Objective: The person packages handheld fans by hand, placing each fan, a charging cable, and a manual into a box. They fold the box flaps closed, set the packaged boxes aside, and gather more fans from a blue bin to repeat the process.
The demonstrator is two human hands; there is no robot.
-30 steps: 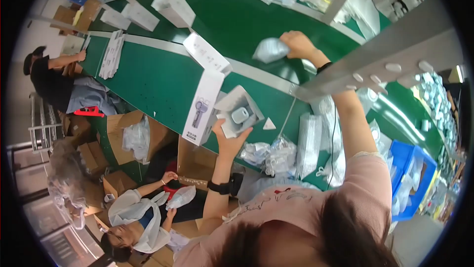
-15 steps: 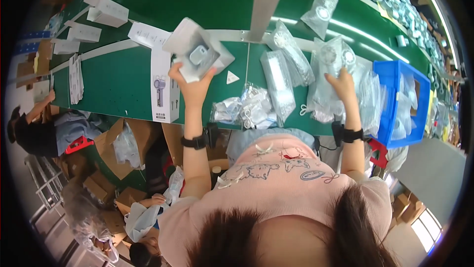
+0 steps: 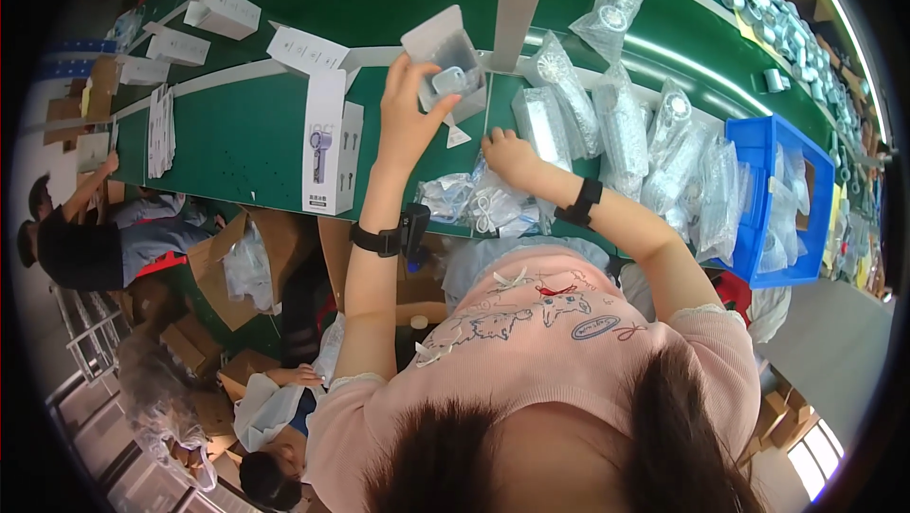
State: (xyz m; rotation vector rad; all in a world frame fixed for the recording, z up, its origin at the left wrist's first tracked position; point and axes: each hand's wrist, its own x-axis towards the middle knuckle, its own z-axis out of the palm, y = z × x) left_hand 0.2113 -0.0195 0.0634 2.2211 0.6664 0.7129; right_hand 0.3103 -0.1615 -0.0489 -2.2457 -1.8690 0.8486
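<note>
Head view, left hand [image 3: 408, 115] holding box [image 3: 460, 52], right hand [image 3: 514, 162] near packets [image 3: 464, 202]

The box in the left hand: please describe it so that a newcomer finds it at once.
Start at the green table. To the right of the tall white box with a purple picture, the left hand holds another white box. Unlike its neighbours, it is in a hand and shows a pale rounded object inside.
</note>
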